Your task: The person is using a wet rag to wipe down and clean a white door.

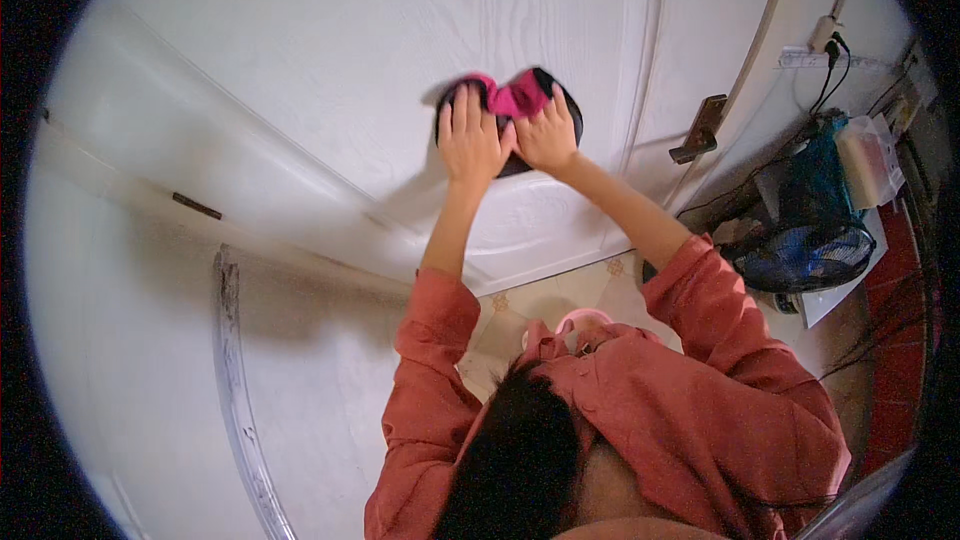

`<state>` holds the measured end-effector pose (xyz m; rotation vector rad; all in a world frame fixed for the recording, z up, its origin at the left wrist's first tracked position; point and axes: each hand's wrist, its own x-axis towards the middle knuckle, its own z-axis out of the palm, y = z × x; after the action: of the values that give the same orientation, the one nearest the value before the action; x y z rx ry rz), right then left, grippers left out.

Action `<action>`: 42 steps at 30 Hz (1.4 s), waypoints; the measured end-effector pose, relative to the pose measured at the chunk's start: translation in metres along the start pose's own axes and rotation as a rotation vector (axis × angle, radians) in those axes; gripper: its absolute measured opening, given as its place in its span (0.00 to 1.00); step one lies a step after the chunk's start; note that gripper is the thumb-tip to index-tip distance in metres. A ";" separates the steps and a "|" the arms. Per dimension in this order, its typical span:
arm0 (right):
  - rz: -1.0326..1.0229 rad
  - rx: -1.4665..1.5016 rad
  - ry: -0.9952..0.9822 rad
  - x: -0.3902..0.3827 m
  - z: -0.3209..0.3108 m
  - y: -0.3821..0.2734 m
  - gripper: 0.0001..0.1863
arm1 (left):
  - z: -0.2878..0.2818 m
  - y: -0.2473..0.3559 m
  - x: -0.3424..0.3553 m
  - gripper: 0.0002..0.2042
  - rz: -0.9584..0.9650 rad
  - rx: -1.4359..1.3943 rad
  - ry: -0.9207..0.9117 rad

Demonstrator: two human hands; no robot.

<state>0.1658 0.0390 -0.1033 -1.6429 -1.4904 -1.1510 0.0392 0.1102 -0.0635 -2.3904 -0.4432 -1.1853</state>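
The left hand (470,145) and right hand (549,139), fingers extended, lie flattened over a pink-and-black cloth (517,98). The cloth rests against the white door (380,50), left of the lever handle (706,128).

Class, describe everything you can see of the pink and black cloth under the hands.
The cloth looks like soft fabric, pink in the middle with black at the sides and below, bunched and folded. It lies against the white door. The left hand and right hand rest on it, covering much of it, so its full outline cannot be told.
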 end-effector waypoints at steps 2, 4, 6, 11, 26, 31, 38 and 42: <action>-0.008 -0.007 0.144 0.045 -0.015 0.009 0.23 | -0.019 -0.008 0.039 0.25 0.016 0.060 0.100; -0.013 -0.048 0.313 0.116 -0.044 0.019 0.23 | -0.055 -0.020 0.103 0.26 0.001 0.137 0.284; -0.024 -0.018 0.402 0.184 -0.077 0.025 0.24 | -0.094 -0.030 0.162 0.26 0.012 0.164 0.445; -0.053 0.007 0.427 0.223 -0.097 0.027 0.29 | -0.116 -0.035 0.188 0.31 -0.083 0.251 0.472; 0.011 -0.090 0.009 0.002 0.004 0.005 0.20 | 0.014 0.008 -0.002 0.19 -0.012 0.005 0.107; 0.109 -0.147 0.203 0.154 -0.055 0.024 0.25 | -0.067 -0.026 0.132 0.26 -0.142 0.077 0.405; -0.066 -0.162 0.425 0.197 -0.087 0.034 0.33 | -0.075 -0.028 0.162 0.29 -0.125 0.269 0.532; 0.105 0.026 0.191 0.161 -0.065 0.026 0.33 | -0.055 -0.023 0.126 0.30 -0.144 0.269 0.441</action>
<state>0.1752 0.0458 0.0717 -1.5282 -1.2794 -1.1894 0.0656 0.1133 0.0737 -1.8284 -0.5902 -1.5569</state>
